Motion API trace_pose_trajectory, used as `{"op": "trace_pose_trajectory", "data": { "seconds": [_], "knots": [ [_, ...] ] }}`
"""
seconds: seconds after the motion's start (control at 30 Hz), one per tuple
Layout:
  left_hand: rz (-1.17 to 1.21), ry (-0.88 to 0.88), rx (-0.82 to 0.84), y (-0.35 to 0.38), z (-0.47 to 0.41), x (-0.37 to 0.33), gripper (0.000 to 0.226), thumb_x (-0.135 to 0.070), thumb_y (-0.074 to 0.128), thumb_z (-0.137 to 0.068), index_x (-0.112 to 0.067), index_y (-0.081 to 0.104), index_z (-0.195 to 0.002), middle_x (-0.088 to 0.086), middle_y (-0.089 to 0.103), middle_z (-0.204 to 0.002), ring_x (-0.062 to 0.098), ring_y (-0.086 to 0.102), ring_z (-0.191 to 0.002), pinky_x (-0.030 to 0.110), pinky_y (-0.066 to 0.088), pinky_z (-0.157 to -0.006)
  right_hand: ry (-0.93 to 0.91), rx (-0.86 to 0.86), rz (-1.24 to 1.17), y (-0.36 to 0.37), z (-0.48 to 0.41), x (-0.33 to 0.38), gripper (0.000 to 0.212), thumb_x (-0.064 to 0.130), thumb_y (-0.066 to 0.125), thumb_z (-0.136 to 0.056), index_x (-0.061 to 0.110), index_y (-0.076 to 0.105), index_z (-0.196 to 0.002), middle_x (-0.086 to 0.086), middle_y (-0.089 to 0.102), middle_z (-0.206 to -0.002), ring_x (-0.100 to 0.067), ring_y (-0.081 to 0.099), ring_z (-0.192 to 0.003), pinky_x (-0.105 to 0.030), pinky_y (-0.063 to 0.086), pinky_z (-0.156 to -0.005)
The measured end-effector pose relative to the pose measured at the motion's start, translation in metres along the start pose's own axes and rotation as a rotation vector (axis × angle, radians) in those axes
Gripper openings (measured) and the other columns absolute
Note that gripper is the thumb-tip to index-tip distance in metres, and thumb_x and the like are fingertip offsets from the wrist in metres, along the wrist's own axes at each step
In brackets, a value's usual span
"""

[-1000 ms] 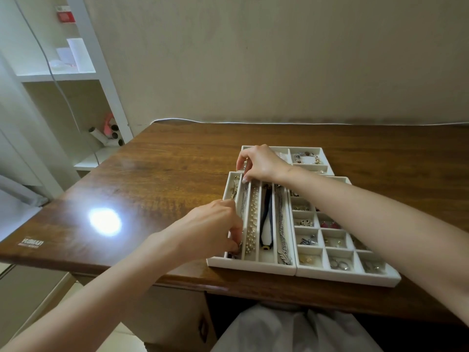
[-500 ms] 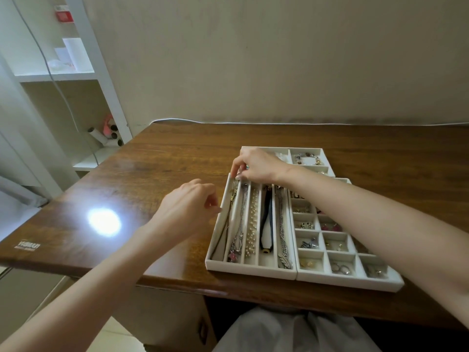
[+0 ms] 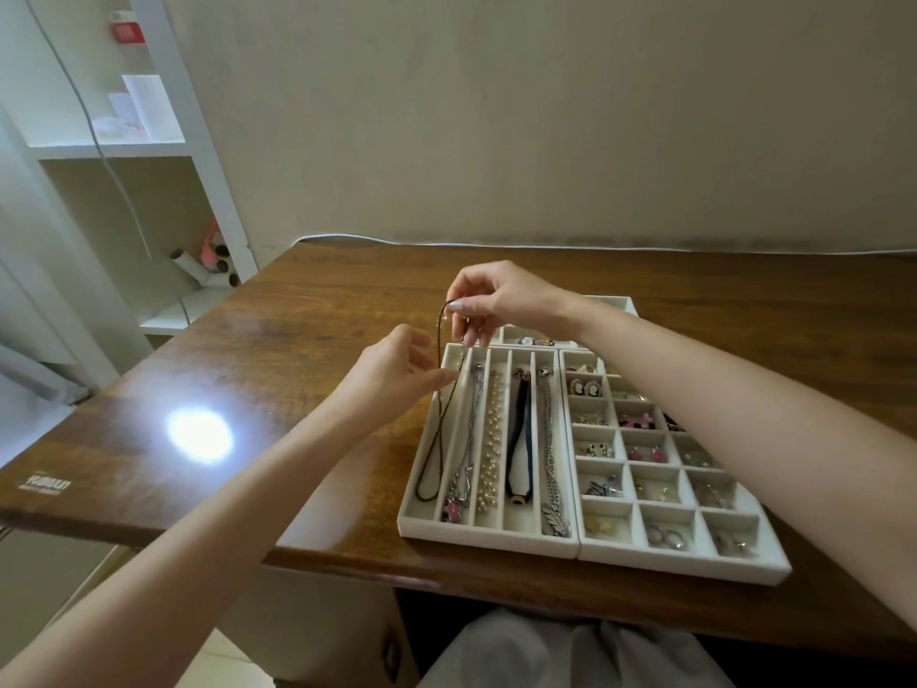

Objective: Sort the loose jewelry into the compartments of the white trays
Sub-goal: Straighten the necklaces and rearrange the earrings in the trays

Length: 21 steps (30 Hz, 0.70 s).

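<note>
Dark cord necklace is held taut between both hands above the long-slot tray.
- Right hand, at the tray's 12 o'clock: the cord's top end is pinched between thumb and forefinger.
- Left hand, at the tray's 10 o'clock: the cord is pinched lower down at the fingertips.
- The cord's lower loop is laid in the leftmost slot, running toward 6 o'clock.
- Pearl strand and black choker are seen in slots toward 3 o'clock.
- Grid tray is set touching at 3 o'clock, on the wooden table.
</note>
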State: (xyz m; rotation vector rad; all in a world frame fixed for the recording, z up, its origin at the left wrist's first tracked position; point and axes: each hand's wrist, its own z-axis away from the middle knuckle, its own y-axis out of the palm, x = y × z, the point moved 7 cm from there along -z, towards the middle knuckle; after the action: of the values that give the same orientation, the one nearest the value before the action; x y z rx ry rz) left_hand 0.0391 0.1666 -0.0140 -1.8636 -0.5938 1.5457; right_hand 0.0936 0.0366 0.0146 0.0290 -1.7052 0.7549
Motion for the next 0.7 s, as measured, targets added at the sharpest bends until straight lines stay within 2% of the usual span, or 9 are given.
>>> {"op": "trace_pose_trajectory", "data": {
  "seconds": [0.1, 0.2, 0.27, 0.37, 0.47, 0.57, 0.63, 0.7],
  "knots": [
    [0.082, -0.018, 0.060, 0.009, -0.006, 0.001, 0.050, -0.033, 0.072, -0.078, -0.013, 0.052, -0.119, 0.000, 0.065, -0.097, 0.009, 0.060, -0.079, 0.017, 0.044, -0.064, -0.055, 0.018, -0.167, 0.001, 0.002, 0.009, 0.006, 0.004, 0.054, -0.094, -0.001, 0.057, -0.097, -0.018, 0.063, -0.081, -0.023, 0.063, -0.066, -0.030, 0.056, -0.062],
    [0.212, -0.023, 0.118, 0.018, -0.007, -0.003, 0.030, -0.023, 0.071, -0.081, -0.010, 0.061, -0.106, -0.002, 0.063, -0.078, 0.004, 0.055, -0.059, 0.017, 0.042, -0.054, -0.084, 0.075, -0.287, 0.006, 0.005, 0.014, 0.011, 0.002, 0.054, -0.093, -0.002, 0.060, -0.101, -0.017, 0.063, -0.084, -0.021, 0.064, -0.068, -0.030, 0.057, -0.067],
    [0.339, -0.011, 0.141, 0.019, -0.007, -0.005, 0.016, -0.013, 0.065, -0.085, -0.005, 0.066, -0.099, 0.000, 0.063, -0.072, 0.004, 0.052, -0.054, 0.016, 0.044, -0.051, -0.087, 0.051, -0.269, 0.006, 0.005, 0.014, 0.015, 0.003, 0.056, -0.092, 0.002, 0.062, -0.105, -0.017, 0.064, -0.093, -0.020, 0.064, -0.071, -0.028, 0.056, -0.066],
    [0.633, 0.016, 0.073, 0.010, -0.010, -0.003, 0.012, -0.007, 0.056, -0.090, -0.001, 0.065, -0.095, 0.003, 0.064, -0.073, 0.006, 0.058, -0.058, 0.016, 0.051, -0.058, -0.044, -0.045, -0.136, 0.000, 0.005, 0.005, 0.027, 0.016, 0.063, -0.089, 0.010, 0.062, -0.116, -0.009, 0.065, -0.102, -0.016, 0.059, -0.073, -0.026, 0.049, -0.063],
    [0.941, 0.075, -0.045, -0.006, -0.012, -0.004, 0.013, -0.004, 0.049, -0.092, -0.004, 0.062, -0.092, 0.005, 0.064, -0.075, 0.008, 0.061, -0.062, 0.017, 0.053, -0.060, 0.052, 0.063, -0.059, 0.007, 0.012, -0.007, 0.034, 0.032, 0.063, -0.087, 0.017, 0.060, -0.118, -0.001, 0.069, -0.100, -0.015, 0.059, -0.083, -0.028, 0.046, -0.072],
    [1.072, 0.137, -0.122, -0.019, -0.011, -0.007, 0.016, -0.003, 0.045, -0.095, -0.003, 0.060, -0.094, 0.006, 0.064, -0.077, 0.009, 0.063, -0.062, 0.018, 0.054, -0.062, 0.073, 0.185, -0.015, 0.019, 0.020, -0.010, 0.022, 0.019, 0.062, -0.090, 0.016, 0.062, -0.112, -0.001, 0.069, -0.096, -0.010, 0.063, -0.086, -0.024, 0.049, -0.078],
    [1.102, 0.167, -0.108, -0.020, -0.009, -0.009, 0.015, -0.004, 0.043, -0.095, -0.003, 0.058, -0.098, 0.006, 0.069, -0.079, 0.011, 0.065, -0.062, 0.020, 0.055, -0.061, 0.059, 0.163, -0.076, 0.020, 0.019, -0.010, 0.018, 0.010, 0.063, -0.088, 0.010, 0.065, -0.106, -0.004, 0.066, -0.090, -0.011, 0.063, -0.081, -0.027, 0.050, -0.082],
    [1.099, 0.185, -0.062, -0.017, -0.007, -0.011, 0.020, -0.008, 0.039, -0.097, -0.002, 0.057, -0.103, 0.010, 0.072, -0.086, 0.015, 0.067, -0.065, 0.022, 0.056, -0.062, 0.067, 0.140, -0.139, 0.019, 0.017, -0.010, 0.022, 0.008, 0.064, -0.087, 0.002, 0.064, -0.109, -0.006, 0.063, -0.088, -0.013, 0.061, -0.079, -0.032, 0.050, -0.084]
  ]
}}
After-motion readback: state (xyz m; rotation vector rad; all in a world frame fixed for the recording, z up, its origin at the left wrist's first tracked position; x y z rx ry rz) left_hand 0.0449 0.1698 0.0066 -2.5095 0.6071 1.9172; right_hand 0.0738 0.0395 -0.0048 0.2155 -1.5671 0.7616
